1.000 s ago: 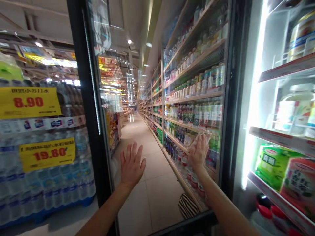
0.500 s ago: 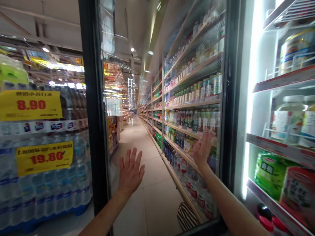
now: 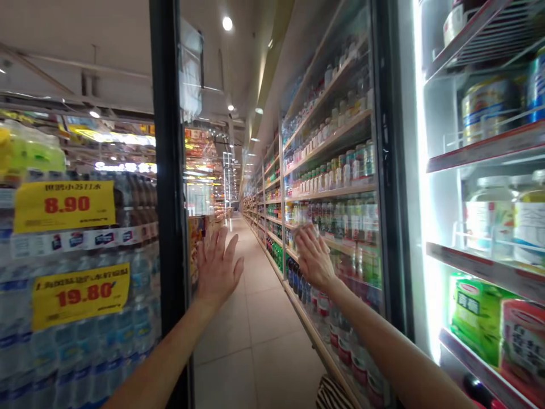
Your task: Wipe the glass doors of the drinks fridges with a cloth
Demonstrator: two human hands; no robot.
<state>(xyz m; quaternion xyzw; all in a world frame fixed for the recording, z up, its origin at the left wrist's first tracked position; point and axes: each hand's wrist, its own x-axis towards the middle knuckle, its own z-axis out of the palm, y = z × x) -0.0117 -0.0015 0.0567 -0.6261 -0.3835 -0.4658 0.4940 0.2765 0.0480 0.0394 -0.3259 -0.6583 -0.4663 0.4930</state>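
A black-framed glass door (image 3: 242, 329) stands open before me. My left hand (image 3: 218, 267) is spread with its palm toward the pane, fingers apart and nothing in it; it looks to be resting on the glass. To its right, my right hand (image 3: 314, 258) holds a crumpled pale cloth (image 3: 313, 230) against the pane, fingers bent over it. The cloth is partly covered by the fingers, and I cannot tell whether it is fabric or paper. Shelves of bottles and cans show in the glass beyond my right hand.
At the right is the lit cooler, with drink bottles (image 3: 489, 213), a green pack (image 3: 477, 318) and a red pack (image 3: 525, 341) on its shelves. Stacked water bottles (image 3: 85, 352) with yellow price signs (image 3: 63, 204) stand at the left. Something striped (image 3: 334, 395) shows low in the pane.
My right hand has swept left across the glass with the cloth, closer to my left hand. My left hand has shifted slightly left and up. The view has tilted a little.
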